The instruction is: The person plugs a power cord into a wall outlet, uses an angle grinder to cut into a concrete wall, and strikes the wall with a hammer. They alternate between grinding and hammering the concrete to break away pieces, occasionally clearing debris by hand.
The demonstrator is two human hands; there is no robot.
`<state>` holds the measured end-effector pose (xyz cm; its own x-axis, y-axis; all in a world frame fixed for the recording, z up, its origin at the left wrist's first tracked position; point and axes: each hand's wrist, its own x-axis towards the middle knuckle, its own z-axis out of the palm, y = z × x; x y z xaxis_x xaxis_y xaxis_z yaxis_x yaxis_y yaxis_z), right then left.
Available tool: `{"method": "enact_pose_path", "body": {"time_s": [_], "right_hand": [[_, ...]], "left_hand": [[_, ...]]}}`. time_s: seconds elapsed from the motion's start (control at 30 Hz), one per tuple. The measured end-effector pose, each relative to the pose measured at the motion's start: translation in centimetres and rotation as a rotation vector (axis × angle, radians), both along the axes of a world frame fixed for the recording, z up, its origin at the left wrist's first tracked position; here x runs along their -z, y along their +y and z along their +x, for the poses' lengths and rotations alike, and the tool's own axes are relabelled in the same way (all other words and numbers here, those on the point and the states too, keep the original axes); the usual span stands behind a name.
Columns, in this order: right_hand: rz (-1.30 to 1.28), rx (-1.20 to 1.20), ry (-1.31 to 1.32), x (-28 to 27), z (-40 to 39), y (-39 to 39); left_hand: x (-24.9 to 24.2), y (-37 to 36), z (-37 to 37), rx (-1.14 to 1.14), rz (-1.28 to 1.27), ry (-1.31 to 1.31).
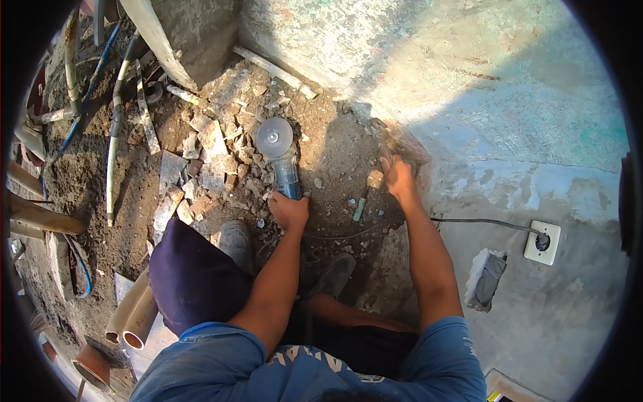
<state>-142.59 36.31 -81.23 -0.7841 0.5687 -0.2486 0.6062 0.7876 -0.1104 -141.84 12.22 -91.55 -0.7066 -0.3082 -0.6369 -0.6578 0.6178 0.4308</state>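
Note:
My left hand [289, 211] is closed around the body of an angle grinder [287, 175]. The grinder's round disc [274, 137] points away from me, above the rubble. On the other side, my right hand [400, 179] reaches to the foot of the wall with its fingers curled. A reddish-brown edge [405, 144] lies just beyond those fingers; whether they grip a piece of it I cannot make out. Below the right hand, a small green piece [360, 209] rests on the dirt.
Broken rubble [213, 151] covers the ground at left, with loose pipes [142, 308] nearby. A dark cord [485, 221] runs from a wall socket [542, 242] behind my right forearm. The plastered wall [536, 134] stands at right, with a recessed box [487, 278]. My boots [236, 244] stand on the dirt.

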Motion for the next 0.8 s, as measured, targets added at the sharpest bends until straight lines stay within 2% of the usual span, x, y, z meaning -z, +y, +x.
{"method": "enact_pose_path", "body": {"time_s": [0.03, 0.1, 0.13, 0.2, 0.3, 0.37, 0.47, 0.5, 0.57, 0.63, 0.7, 0.77, 0.8], "right_hand": [[-0.008, 0.012, -0.020, -0.4, 0.5, -0.7], [-0.124, -0.052, 0.211, -5.6, -1.9, -3.5], [-0.129, -0.042, 0.201, -6.7, -2.4, -4.1], [-0.192, -0.133, 0.572, -7.7, -3.1, -4.8], [-0.112, -0.015, 0.498, -1.4, -0.2, -2.1], [0.025, 0.029, -0.121, 3.5, 2.8, 2.0], [0.011, 0.074, 0.047, 4.5, 4.0, 2.9], [0.010, 0.085, 0.030, 3.5, 4.6, 2.2], [-0.032, 0.095, 0.196, 1.0, 3.8, 0.9], [-0.078, 0.148, 0.245, -1.9, 2.8, -0.5], [-0.125, 0.204, 0.299, -2.1, 2.7, -1.1], [0.036, 0.189, 0.423, -1.6, 2.9, -1.4], [0.033, 0.204, 0.428, -1.6, 3.2, -1.6]], "left_hand": [[0.2, -0.2, 0.8, 0.012, -0.008, -0.020], [0.1, 0.2, 0.3, -0.012, 0.002, 0.005], [0.1, 0.3, 0.4, -0.003, -0.004, -0.006], [0.1, 0.2, 0.3, -0.021, 0.012, -0.015], [-0.6, 0.2, 0.1, -0.026, -0.007, -0.015], [-0.2, 0.3, 0.9, -0.032, -0.004, -0.012], [0.0, 0.3, -0.8, -0.037, -0.001, 0.005], [0.0, 0.1, 0.2, -0.013, -0.002, -0.019], [0.1, 0.3, 0.2, 0.014, 0.024, -0.017], [0.1, 0.4, 0.3, -0.013, -0.010, -0.012], [-0.2, 0.3, 0.3, -0.002, -0.012, -0.014], [-0.1, 0.4, 0.2, 0.011, -0.012, -0.013], [0.2, 0.5, 0.3, 0.006, -0.016, -0.012]]}}
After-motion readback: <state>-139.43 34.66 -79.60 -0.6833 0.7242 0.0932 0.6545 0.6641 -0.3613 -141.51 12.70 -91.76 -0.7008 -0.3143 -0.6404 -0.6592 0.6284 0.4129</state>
